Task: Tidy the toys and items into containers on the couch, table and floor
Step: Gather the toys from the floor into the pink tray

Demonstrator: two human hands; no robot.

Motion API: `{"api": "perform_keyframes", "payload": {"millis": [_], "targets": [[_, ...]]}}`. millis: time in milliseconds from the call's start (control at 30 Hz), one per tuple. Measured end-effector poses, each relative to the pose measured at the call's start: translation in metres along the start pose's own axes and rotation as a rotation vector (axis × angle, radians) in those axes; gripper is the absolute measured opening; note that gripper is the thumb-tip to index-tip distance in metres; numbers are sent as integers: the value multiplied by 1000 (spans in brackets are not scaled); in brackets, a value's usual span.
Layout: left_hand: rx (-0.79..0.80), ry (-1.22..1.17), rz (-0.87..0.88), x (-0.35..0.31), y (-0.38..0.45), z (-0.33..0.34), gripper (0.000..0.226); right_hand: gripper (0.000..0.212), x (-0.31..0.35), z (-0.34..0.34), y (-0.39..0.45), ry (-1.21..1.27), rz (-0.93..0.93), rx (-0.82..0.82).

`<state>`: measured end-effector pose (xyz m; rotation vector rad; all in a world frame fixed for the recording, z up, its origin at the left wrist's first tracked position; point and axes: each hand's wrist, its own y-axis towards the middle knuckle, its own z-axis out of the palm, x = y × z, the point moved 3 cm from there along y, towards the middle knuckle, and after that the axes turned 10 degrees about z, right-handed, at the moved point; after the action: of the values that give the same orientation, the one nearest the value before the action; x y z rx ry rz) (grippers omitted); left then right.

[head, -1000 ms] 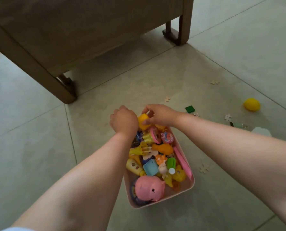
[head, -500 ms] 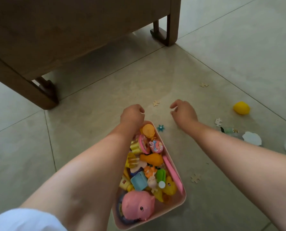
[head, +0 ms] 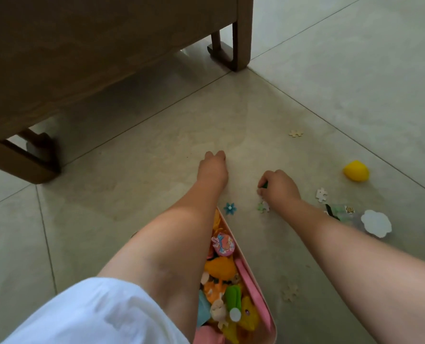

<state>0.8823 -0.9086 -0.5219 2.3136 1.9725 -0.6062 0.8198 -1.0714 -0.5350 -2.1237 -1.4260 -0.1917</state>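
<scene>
A pink bin [head: 248, 274] full of small colourful toys sits on the floor under my left forearm. My left hand [head: 212, 170] reaches past the bin, its fingertips curled down onto the tile; whatever is under them is hidden. To the right, my right hand [head: 279, 188] is closed on a small green piece [head: 264, 185] at floor level. Loose on the floor lie a blue flower piece [head: 230, 209], a green-white puzzle piece [head: 263, 207], a white puzzle piece [head: 321, 194], a yellow toy [head: 356, 170] and a white cloud shape [head: 376, 223].
A wooden furniture frame [head: 241, 45] spans the top left, with a second leg [head: 33, 167] at the left. Beige puzzle pieces lie far right [head: 295, 133] and beside the bin [head: 290, 291]. More small bits [head: 340, 211] are scattered at the right.
Both hands left the bin and went forward to the floor. The left hand now covers the spot where a beige puzzle piece lay; the right hand has closed on the green piece.
</scene>
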Motion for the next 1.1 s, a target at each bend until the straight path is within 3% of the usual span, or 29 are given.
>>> {"api": "perform_keyframes", "payload": {"millis": [267,467,700,900,1000,1100], "targets": [[29,32,22,-1,-13,3,31,18,-9,-7,-13,133,57,71],[-10,-133,-91,0,-15,1,53,15,-32,-7,-29,465,167,13],[27,-48,-170,-15,-7,6,30,21,-43,-18,-32,504,184,13],[94,-41,-21,-40,-16,9,30,24,-41,-18,-35,577,196,17],[95,-165,59,-50,-32,2,24,30,-36,-22,-36,710,193,66],[85,-402,21,-40,-53,-24,14,35,-14,-21,-41,915,187,290]]}}
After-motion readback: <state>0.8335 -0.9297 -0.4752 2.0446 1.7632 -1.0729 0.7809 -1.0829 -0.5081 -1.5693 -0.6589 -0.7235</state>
